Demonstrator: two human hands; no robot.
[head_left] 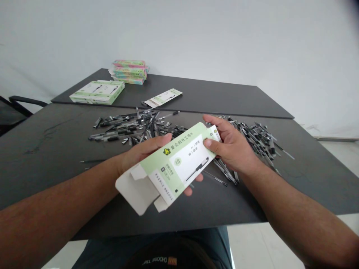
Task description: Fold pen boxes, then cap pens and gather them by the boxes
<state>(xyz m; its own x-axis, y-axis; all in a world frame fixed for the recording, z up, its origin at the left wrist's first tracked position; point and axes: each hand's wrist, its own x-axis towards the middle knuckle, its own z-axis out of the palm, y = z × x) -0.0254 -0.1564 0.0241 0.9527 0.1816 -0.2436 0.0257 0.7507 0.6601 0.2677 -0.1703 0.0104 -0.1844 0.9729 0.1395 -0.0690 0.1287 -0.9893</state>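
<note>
A green and white pen box (pixel 179 160) is held aslant above the table's front part, its near-left end open with the flaps spread. My left hand (pixel 146 151) supports it from beneath and behind, with the thumb along the upper edge and fingertips showing below the box. My right hand (pixel 230 144) pinches the far-right end, thumb on the printed face. Behind the hands lies a loose pile of black and clear pens (pixel 134 127). More pens (pixel 258 138) are heaped on the right, some partly hidden by my right hand.
On the dark table (pixel 56 142), flat green and white boxes (pixel 98 91) lie at the back left, near stacked colourful boxes (pixel 130 71). Another pen box (pixel 165 98) lies flat behind the pens. A chair (pixel 25 104) stands at the left.
</note>
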